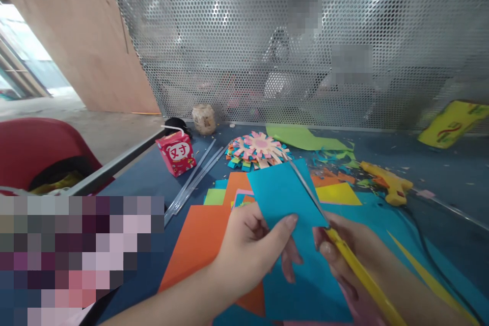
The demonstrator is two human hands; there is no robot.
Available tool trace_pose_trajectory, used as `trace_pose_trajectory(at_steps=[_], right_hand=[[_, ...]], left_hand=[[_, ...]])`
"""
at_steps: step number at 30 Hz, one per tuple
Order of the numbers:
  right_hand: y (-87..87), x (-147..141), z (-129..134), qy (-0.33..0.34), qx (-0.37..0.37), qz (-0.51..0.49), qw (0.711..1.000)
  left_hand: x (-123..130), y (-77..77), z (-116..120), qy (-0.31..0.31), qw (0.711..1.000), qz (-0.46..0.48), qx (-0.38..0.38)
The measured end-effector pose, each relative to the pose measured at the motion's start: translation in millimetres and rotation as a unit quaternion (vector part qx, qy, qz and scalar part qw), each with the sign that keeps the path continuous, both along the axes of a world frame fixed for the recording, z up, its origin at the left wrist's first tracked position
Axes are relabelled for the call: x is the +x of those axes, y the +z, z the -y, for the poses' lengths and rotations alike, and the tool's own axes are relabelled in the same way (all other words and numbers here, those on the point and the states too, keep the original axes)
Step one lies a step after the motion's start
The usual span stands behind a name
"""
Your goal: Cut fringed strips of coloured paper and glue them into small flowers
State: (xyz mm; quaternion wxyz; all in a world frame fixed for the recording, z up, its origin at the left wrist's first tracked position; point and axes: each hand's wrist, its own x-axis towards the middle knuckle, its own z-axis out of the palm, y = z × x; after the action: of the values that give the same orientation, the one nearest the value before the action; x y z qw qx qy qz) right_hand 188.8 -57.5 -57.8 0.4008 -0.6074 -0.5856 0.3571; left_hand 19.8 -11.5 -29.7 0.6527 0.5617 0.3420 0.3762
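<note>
My left hand point(254, 244) holds a blue paper piece point(280, 188), with the thumb on top and the other fingers beneath. In my right hand point(344, 249) are scissors with yellow handles point(357, 265); their blades lie along the right edge of the blue piece. Larger blue sheets point(305, 285) and an orange sheet point(194, 239) are spread under my hands. Beyond them sits a stack of fringed paper flowers point(260, 146), the top one pale pink.
A red drink carton point(177, 154) with a straw and clear glue sticks point(198, 178) are at the left. A yellow glue gun point(393, 183) and its cable lie at the right, near paper scraps point(332, 178). A perforated metal panel point(237, 46) borders the table's back.
</note>
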Motion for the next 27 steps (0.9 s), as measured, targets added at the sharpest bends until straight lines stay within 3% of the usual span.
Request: trace_pose_trajectory(at_steps=[7,11,17,20,25,27], right_hand=[[14.2,-1.1,-3.5,0.068,-0.021,-0.009,0.997],[13.1,0.4,-3.0,0.059,-0.026,-0.011,0.998],[13.6,5.9,-5.1,0.046,-0.027,0.009,0.999],[14.3,11.7,-10.6,0.049,-0.021,-0.004,0.999],[10.9,21.3,-25.7,0.018,-0.056,-0.044,0.997],[9.3,22.9,-30.1,0.008,-0.076,-0.059,0.995]], left_hand=[[-3.1,2.6,-2.3,0.003,1.0,0.021,-0.004],[-7.4,3.7,-3.9,0.021,0.999,0.03,0.016],[-12.7,8.6,-18.2,0.105,0.993,0.05,0.031],[-12.2,8.2,-30.5,0.117,0.992,-0.046,0.033],[-8.4,-5.3,-46.0,0.0,0.967,-0.248,0.059],[-7.4,-9.7,-48.9,-0.014,0.945,-0.313,0.092]])
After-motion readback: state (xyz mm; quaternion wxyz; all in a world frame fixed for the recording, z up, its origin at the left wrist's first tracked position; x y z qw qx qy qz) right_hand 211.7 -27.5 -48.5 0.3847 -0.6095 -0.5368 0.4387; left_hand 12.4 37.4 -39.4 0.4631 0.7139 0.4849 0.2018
